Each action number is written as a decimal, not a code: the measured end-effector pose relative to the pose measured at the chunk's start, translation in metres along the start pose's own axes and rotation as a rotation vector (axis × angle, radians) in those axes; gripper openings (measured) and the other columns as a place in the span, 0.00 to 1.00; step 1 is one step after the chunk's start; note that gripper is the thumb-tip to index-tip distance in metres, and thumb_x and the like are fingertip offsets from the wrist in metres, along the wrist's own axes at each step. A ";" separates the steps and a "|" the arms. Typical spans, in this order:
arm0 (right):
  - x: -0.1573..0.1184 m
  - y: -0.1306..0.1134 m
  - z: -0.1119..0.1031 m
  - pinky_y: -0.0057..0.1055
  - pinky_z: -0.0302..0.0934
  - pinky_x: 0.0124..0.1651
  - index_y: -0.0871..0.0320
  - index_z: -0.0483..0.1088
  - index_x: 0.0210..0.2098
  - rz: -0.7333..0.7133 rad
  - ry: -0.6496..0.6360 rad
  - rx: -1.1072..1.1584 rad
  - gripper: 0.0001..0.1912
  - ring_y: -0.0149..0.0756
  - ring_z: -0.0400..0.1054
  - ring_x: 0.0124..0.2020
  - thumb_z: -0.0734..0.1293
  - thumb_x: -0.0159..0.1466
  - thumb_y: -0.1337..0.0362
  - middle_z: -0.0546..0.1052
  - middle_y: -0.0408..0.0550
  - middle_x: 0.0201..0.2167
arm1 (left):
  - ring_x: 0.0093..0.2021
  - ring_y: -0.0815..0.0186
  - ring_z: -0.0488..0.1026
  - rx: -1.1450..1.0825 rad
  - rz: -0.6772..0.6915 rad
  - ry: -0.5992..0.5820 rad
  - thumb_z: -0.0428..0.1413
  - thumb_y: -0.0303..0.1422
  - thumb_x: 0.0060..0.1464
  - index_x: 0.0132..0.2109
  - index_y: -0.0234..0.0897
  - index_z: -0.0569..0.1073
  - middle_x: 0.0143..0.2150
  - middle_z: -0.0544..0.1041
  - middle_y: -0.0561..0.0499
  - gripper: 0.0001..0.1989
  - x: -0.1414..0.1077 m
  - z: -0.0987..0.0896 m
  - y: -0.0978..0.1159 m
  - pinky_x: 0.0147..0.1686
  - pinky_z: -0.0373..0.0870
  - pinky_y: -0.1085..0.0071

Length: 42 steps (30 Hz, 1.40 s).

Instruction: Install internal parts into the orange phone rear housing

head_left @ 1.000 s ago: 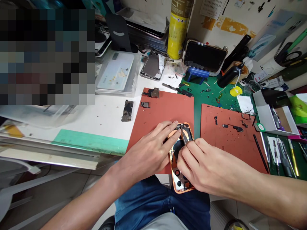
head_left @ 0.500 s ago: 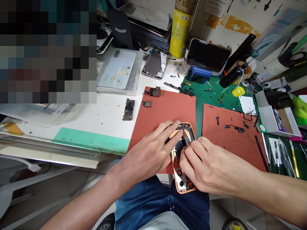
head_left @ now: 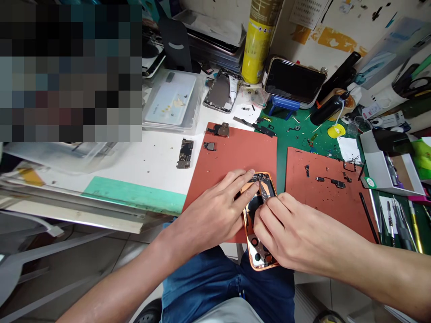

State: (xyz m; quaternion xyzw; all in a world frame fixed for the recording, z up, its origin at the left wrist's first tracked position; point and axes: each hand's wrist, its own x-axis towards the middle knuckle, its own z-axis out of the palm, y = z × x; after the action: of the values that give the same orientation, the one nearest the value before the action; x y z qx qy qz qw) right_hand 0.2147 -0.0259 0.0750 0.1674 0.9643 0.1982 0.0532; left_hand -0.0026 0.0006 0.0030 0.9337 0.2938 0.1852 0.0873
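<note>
An orange-rimmed phone frame (head_left: 251, 231) with its inside exposed lies at the near edge of a red-brown mat (head_left: 249, 152). My left hand (head_left: 215, 211) grips its left side, fingertips reaching over the upper end. Metal tweezers (head_left: 263, 192) are pinched in my right hand (head_left: 286, 229), their tips at the upper inside of the frame. My right palm covers part of the frame's right side. On the mat's upper left rest a camera part (head_left: 222, 130) and a smaller module (head_left: 211, 146). A dark circuit board (head_left: 185, 154) lies left of the mat.
A second red mat (head_left: 323, 197) holds small parts at the right. Tools (head_left: 400, 224) and an open white box (head_left: 387, 166) stand beyond it. Behind are a propped phone (head_left: 294, 80), a yellow can (head_left: 255, 49), a black bottle (head_left: 328, 109) and a clear case (head_left: 198, 105).
The whole view has shifted slightly, with the table items appearing a little further right. Both hands keep nearly the same hold on the frame and tweezers.
</note>
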 end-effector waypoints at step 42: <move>-0.007 0.000 0.002 0.42 0.59 0.37 0.67 0.74 0.49 0.022 -0.009 0.033 0.13 0.45 0.72 0.32 0.59 0.73 0.72 0.81 0.57 0.37 | 0.69 0.37 0.71 0.099 0.064 0.029 0.53 0.24 0.69 0.65 0.17 0.72 0.68 0.74 0.24 0.21 0.003 -0.001 0.001 0.67 0.76 0.43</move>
State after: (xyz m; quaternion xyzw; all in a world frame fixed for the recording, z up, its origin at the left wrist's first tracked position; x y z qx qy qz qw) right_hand 0.2212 -0.0274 0.0737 0.1798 0.9653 0.1821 0.0524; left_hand -0.0006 0.0013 0.0048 0.9430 0.2739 0.1867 0.0308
